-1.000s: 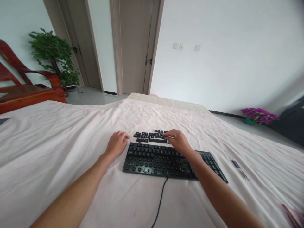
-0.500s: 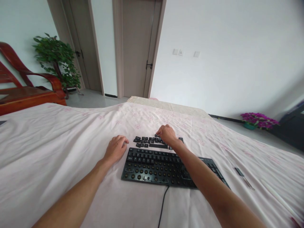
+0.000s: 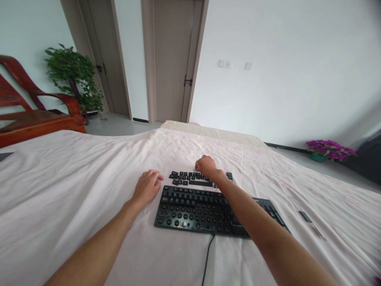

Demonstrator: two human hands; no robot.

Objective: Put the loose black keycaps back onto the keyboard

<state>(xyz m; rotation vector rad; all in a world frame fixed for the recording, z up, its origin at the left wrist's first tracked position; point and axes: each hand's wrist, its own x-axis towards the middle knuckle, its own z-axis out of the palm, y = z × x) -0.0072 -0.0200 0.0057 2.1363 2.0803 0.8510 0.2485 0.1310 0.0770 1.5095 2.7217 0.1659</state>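
A black keyboard (image 3: 184, 214) lies across the cloth, its upper rows still capped and many lower key positions bare. Behind it several loose black keycaps (image 3: 182, 177) sit in rows, among them a long spacebar (image 3: 201, 183). My right hand (image 3: 206, 163) reaches over the keyboard to the far edge of these rows. Its fingers are curled together, and whatever is between the fingertips is hidden. Left of the keycaps, my left hand (image 3: 148, 183) rests on the cloth, fingers loosely extended and holding nothing. My right forearm covers part of the keyboard and some keycaps.
A keycap puller with a dark handle and wire prongs (image 3: 305, 217) lies to the right on the pale floral cloth (image 3: 119, 167). The keyboard's cable (image 3: 207, 254) runs toward me. Beyond are a wooden chair (image 3: 68, 103), a green plant (image 3: 73, 75) and purple flowers (image 3: 330, 149).
The single keycap by my right fingertips no longer stands apart from the back row. My right hand has shifted slightly; my left hand stays put. The view has turned a little left.
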